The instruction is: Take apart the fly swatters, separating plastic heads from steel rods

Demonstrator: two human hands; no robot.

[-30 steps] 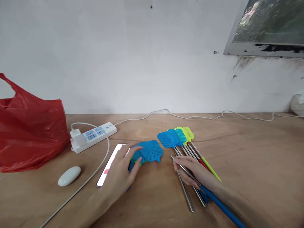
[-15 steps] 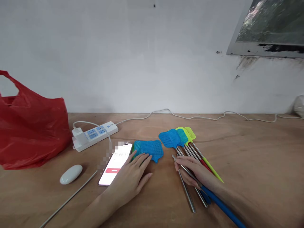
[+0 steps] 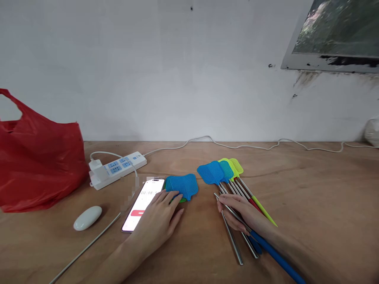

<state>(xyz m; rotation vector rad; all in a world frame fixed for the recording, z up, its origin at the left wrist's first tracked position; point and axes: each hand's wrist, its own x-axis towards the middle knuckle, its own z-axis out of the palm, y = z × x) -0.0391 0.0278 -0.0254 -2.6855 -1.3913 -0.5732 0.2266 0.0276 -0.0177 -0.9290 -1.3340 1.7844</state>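
Observation:
My right hand (image 3: 237, 213) is closed round a telescopic metal rod with a blue grip (image 3: 275, 254), a fly swatter handle with no head on its upper end. Under and beside that hand lie a loose metal rod (image 3: 233, 240) and other handles. Several swatters with blue (image 3: 211, 172), teal (image 3: 226, 170) and yellow (image 3: 236, 167) mesh heads fan out just beyond. My left hand (image 3: 161, 215) lies palm down, its fingertips on the near edge of a loose blue swatter head (image 3: 182, 185). Green mesh shows beneath that head. Part of a phone (image 3: 145, 199) is covered by my left hand.
A white power strip (image 3: 118, 167) with a plugged-in adapter stands at the back left. Left of it sits a red plastic bag (image 3: 38, 165). A white oval object (image 3: 88, 217) and a cable (image 3: 85, 250) lie nearer. One thin cord (image 3: 239, 146) runs along the wall.
My left hand has slid slightly left, and the top blue swatter head has shifted left with it, baring some green mesh. My right hand keeps its hold, almost still.

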